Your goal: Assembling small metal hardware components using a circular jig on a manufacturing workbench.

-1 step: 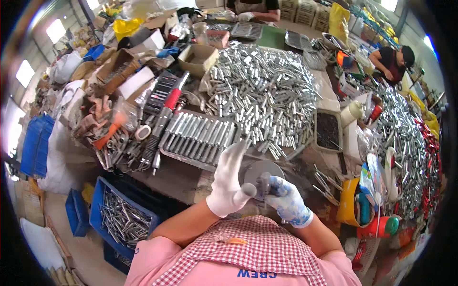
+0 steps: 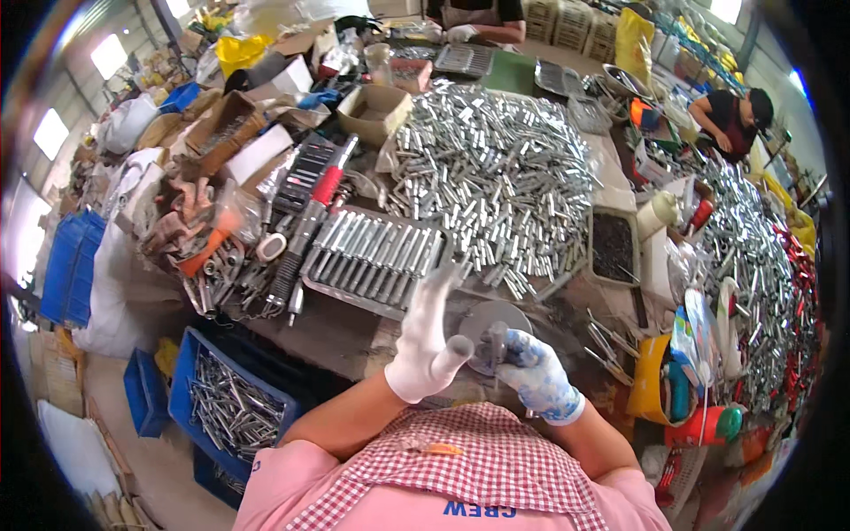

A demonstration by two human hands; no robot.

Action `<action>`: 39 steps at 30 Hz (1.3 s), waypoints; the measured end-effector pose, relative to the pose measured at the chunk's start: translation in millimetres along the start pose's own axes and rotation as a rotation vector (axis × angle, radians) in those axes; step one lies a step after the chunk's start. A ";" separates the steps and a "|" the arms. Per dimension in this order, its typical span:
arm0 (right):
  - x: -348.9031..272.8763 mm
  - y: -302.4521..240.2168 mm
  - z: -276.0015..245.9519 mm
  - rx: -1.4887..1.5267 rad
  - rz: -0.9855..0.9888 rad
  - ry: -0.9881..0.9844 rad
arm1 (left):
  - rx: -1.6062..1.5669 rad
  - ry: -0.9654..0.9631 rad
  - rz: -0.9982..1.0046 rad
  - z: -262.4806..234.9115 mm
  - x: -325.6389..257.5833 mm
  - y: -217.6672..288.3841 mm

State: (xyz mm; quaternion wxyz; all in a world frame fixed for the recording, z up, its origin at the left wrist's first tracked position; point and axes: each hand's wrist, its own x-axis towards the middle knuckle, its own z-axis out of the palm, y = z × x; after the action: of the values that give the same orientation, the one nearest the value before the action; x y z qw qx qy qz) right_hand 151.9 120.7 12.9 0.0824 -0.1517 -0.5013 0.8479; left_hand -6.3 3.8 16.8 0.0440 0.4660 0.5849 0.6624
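Note:
My left hand (image 2: 423, 341) wears a white glove. Its fingers stretch up and away from the thumb, and I see nothing held in it; the fingertips are blurred in front of the tray's corner. To its right, my right hand (image 2: 540, 376), in a white glove with blue stains, is closed around a small grey metal cylinder (image 2: 499, 342). Just behind that cylinder is a round grey disc (image 2: 506, 312) at the front of the workbench. Beyond my left hand lies a tray (image 2: 354, 303) with metal rods in a row. A large heap of shiny metal tubes (image 2: 491, 181) covers the middle of the bench.
Blue bins (image 2: 181, 389) with metal parts stand at lower left. A power tool with a red band (image 2: 326, 188) lies left of the heap. To the right are a box of dark bits (image 2: 613, 212) and a yellow container (image 2: 651, 376). Two people work farther back.
The whole view has shifted slightly. My left hand stays raised with fingers stretched, and my right hand keeps its grip on the metal cylinder.

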 end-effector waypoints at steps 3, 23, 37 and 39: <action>7.4 7.3 -4.8 -0.096 -0.013 -0.108 | 0.143 -0.481 0.215 -7.7 3.9 -9.7; -34.4 18.4 -41.2 -1.552 0.334 0.552 | 1.433 -0.355 -0.544 -115.7 101.5 -100.4; -101.9 -0.8 -119.7 -1.903 0.092 0.505 | 1.357 -0.200 -0.554 -130.6 102.6 -121.6; -98.4 -2.4 -111.7 -1.907 0.083 0.550 | 1.355 -0.164 -0.532 -122.3 100.5 -117.1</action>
State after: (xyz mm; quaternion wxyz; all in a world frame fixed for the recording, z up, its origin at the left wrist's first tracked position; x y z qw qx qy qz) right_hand 282.4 185.3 -18.3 0.0097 -0.3632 -0.9312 0.0276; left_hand -201.5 11.2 -7.4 -0.0510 0.2814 0.9544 0.0852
